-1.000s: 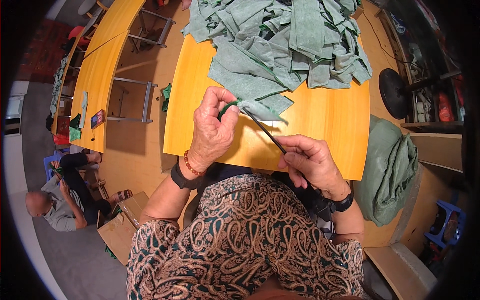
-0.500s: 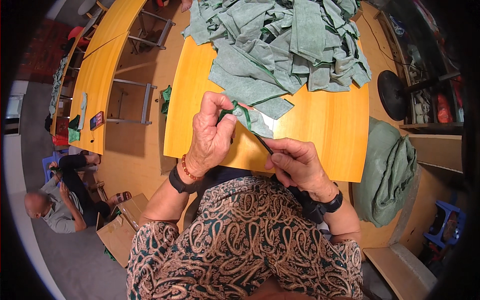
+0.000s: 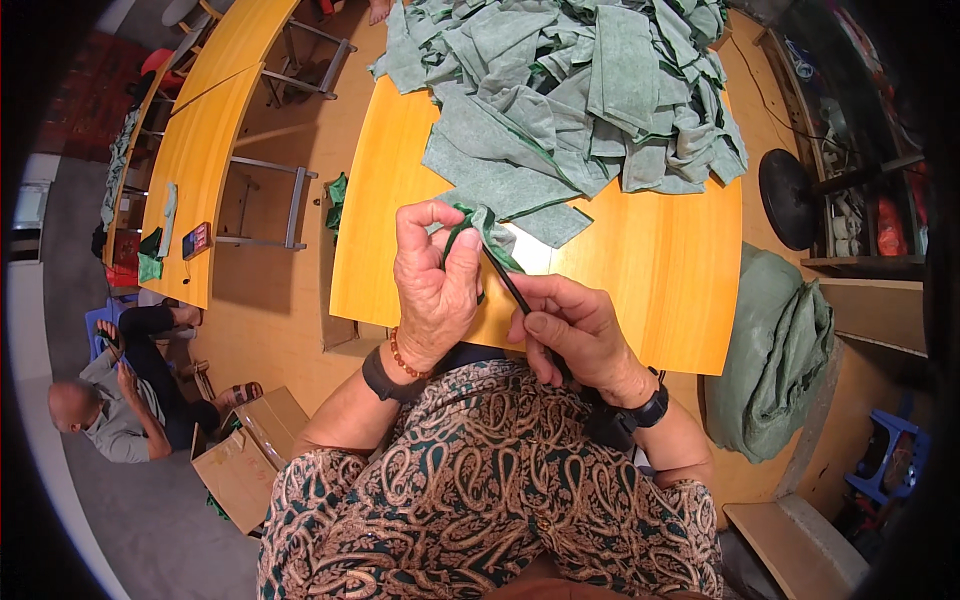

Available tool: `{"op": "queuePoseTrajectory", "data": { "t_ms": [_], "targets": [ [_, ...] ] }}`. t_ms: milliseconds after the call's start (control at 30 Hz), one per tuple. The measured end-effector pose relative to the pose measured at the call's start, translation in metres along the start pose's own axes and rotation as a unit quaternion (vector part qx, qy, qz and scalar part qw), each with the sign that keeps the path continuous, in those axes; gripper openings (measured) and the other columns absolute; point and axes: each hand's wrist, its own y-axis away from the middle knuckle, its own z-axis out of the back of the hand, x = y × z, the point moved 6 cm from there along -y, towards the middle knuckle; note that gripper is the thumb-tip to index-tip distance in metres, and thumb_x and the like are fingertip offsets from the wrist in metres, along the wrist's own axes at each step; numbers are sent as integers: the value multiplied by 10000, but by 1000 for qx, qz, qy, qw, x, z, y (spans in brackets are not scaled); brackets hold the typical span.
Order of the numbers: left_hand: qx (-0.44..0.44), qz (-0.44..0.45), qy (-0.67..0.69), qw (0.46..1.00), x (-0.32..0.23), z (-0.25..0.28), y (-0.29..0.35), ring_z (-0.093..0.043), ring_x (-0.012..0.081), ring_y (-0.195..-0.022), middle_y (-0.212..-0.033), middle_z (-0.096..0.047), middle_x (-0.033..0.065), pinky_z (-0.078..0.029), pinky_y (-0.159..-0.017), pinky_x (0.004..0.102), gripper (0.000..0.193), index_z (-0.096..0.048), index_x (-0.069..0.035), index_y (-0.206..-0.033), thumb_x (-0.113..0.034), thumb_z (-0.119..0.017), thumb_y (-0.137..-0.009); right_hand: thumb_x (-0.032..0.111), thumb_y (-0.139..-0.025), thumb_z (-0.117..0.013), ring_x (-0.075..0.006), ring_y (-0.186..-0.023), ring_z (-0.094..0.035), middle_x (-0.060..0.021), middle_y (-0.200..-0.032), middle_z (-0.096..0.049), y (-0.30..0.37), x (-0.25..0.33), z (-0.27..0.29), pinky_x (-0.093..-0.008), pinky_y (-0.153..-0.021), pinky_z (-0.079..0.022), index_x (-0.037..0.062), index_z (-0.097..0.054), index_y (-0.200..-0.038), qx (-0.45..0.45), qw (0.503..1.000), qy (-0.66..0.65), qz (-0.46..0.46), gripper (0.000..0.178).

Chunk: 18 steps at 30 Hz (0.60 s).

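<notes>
My left hand (image 3: 430,290) is closed, thumb against bent fingers, on a small grey-green fabric piece (image 3: 492,236) with a darker green edge. My right hand (image 3: 582,335) grips a thin black rod (image 3: 511,285) between thumb and fingers. The rod's upper end reaches into the fabric by my left thumb; the fold hides its tip. Both hands are over the near edge of the yellow table (image 3: 650,290). Just beyond them lies a big heap of flat grey-green fabric pieces (image 3: 500,150) with dark green edges.
A large green sack (image 3: 770,350) stands right of the table. A second yellow table (image 3: 195,180) runs along the left. At lower left are an open cardboard box (image 3: 250,455) and a seated person (image 3: 125,410). A black round base (image 3: 790,198) stands at the right, near shelves.
My right hand and the rod have moved slightly left, closer to my left hand. The fabric has bunched up around the rod's upper end.
</notes>
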Motion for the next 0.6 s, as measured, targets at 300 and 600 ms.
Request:
{"op": "queuePoseTrajectory", "data": {
  "t_ms": [300,600],
  "targets": [
    [43,-12,107,993,12,12,-15,-495,43,-644,-1014,-688,158,-434,-593,176,64,-406,-75,-1078,-93,-450,-1034,-53,-937,-509,-63,-458,-521,-102,-824,-681,40,24,28,-193,-407,-392,-4,-540,-1342,-26,999,41,-21,409],
    [81,18,128,988,7,5,-11,-646,151,-894,-1044,-683,184,-517,-801,269,104,-450,-93,-1095,-172,-488,-1039,-59,-925,-551,-53,-447,-484,-95,-811,-686,24,14,25,-186,-404,-369,15,-612,-1281,-38,996,46,-68,369]
  ]
}}
